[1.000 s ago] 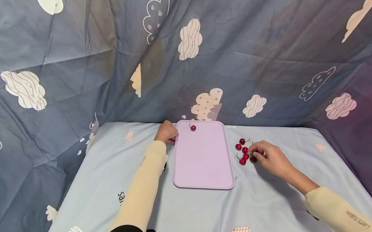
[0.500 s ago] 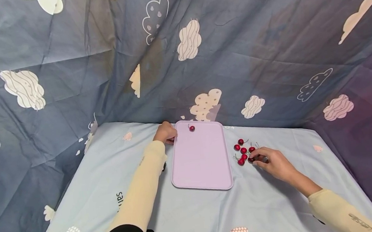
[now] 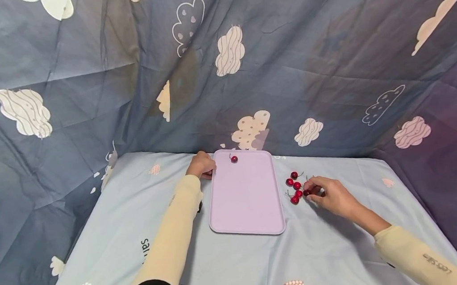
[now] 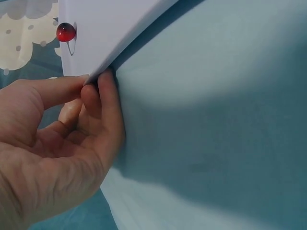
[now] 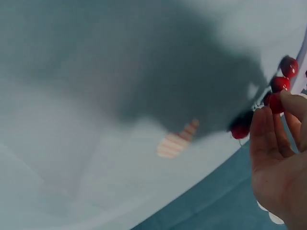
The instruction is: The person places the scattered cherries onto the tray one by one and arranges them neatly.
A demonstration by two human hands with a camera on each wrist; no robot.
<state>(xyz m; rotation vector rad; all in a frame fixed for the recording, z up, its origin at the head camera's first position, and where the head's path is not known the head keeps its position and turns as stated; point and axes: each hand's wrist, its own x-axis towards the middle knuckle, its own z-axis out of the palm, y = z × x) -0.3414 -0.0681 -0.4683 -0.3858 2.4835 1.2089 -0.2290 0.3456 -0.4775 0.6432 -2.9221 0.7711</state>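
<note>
A flat lilac tray [image 3: 245, 199] lies on the light blue cloth, with one dark red cherry [image 3: 234, 159] near its far left corner. My left hand [image 3: 200, 164] pinches the tray's left rim close to that corner; in the left wrist view the thumb [image 4: 62, 90] is at the edge and fingertips reach under it. To the right of the tray is a loose cluster of several stemmed cherries [image 3: 297, 185]. At its right side my right hand [image 3: 333, 197] holds a cherry [image 5: 276, 103] between thumb and fingers. Another cherry [image 5: 240, 130] shows beyond those fingers.
Dark blue cloud-print fabric [image 3: 192, 96] hangs behind the table and along both sides. The light blue table cloth [image 3: 230, 267] stretches in front of the tray and is printed with hearts.
My right hand has shifted among the cherries, first toward me, then slightly back, and its fingers have closed around a dark cherry. My left hand has stayed on the tray's rim.
</note>
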